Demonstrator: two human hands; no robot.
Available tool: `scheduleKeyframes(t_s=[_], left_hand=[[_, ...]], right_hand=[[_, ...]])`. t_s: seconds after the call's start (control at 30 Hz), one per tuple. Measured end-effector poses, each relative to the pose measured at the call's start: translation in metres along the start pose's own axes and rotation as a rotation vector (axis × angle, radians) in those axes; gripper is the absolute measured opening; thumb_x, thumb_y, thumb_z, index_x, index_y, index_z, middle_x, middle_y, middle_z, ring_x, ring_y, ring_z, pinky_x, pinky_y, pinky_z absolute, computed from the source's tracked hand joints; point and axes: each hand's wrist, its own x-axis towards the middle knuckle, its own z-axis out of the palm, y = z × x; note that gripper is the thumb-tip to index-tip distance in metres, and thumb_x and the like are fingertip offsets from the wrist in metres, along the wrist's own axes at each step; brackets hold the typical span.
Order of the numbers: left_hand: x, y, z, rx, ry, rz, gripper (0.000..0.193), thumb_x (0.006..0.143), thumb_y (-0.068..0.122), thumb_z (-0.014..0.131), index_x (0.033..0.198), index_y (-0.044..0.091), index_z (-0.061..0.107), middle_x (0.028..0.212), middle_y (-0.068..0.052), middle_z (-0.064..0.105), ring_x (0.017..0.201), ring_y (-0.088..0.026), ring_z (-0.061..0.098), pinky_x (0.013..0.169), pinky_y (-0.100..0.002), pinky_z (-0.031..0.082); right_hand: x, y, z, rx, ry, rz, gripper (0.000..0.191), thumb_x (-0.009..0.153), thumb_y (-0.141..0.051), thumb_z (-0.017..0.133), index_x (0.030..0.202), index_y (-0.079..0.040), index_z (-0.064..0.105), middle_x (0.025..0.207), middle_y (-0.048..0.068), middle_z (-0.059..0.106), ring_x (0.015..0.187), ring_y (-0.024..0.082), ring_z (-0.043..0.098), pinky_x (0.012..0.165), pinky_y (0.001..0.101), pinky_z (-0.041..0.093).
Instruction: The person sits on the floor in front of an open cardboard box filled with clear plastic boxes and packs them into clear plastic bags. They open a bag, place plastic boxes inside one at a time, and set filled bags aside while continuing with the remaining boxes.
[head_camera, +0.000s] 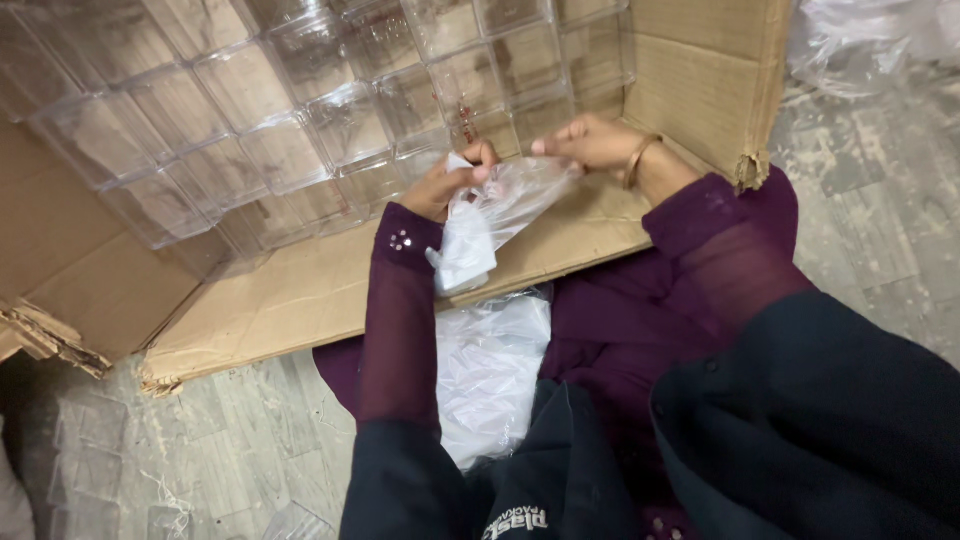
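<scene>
Clearly, the left hand (450, 180) has its grip closed on a clear plastic bag (505, 205), with thumb and fingers pinching the upper edge. The right hand (590, 140) pinches the same edge just beside it, its grip also closed narrow on the film. The bag hangs from both hands, and its long axis runs from the upper right, at the fingers, down to the lower left. Inside its lower end sits a white object (465, 250). Under the hands lies the flap of a cardboard box (300, 290), and behind them stand rows of clear plastic containers (290, 120). More plastic bags (490, 375) rest on the lap.
</scene>
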Motion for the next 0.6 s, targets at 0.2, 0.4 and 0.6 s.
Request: scheduleKeyframes(t_s=[0.2, 0.4, 0.6], left_hand=[[-0.023, -0.015, -0.025, 0.674, 0.567, 0.064, 0.024, 0.099, 0.028, 0.077, 0.106, 0.008, 0.066, 0.106, -0.004, 0.070, 0.103, -0.020, 0.067, 0.097, -0.037, 0.050], [-0.051, -0.016, -0.028, 0.982, 1.258, 0.084, 0.037, 0.093, 0.032, 0.078, 0.117, 0.009, 0.062, 0.106, -0.012, 0.072, 0.096, -0.030, 0.068, 0.085, -0.041, 0.053], [-0.042, -0.029, -0.016, 0.894, 1.120, -0.043, 0.038, 0.091, 0.032, 0.073, 0.121, 0.009, 0.064, 0.101, -0.015, 0.072, 0.086, -0.033, 0.065, 0.081, -0.042, 0.052]], right_hand=[[0.047, -0.003, -0.019, -0.112, 0.359, 0.335, 0.063, 0.086, -0.036, 0.080, 0.133, 0.002, 0.062, 0.124, 0.015, 0.071, 0.105, 0.021, 0.070, 0.085, 0.0311, 0.061], [0.072, -0.009, 0.071, -0.193, 0.883, 0.348, 0.149, 0.069, -0.046, 0.101, 0.148, 0.000, -0.018, 0.158, 0.034, 0.013, 0.147, 0.049, 0.016, 0.118, 0.0510, 0.020], [0.069, -0.015, 0.087, -0.305, 0.917, 0.409, 0.137, 0.074, -0.048, 0.089, 0.161, 0.001, -0.005, 0.163, 0.029, 0.025, 0.152, 0.047, 0.024, 0.126, 0.0496, 0.024]])
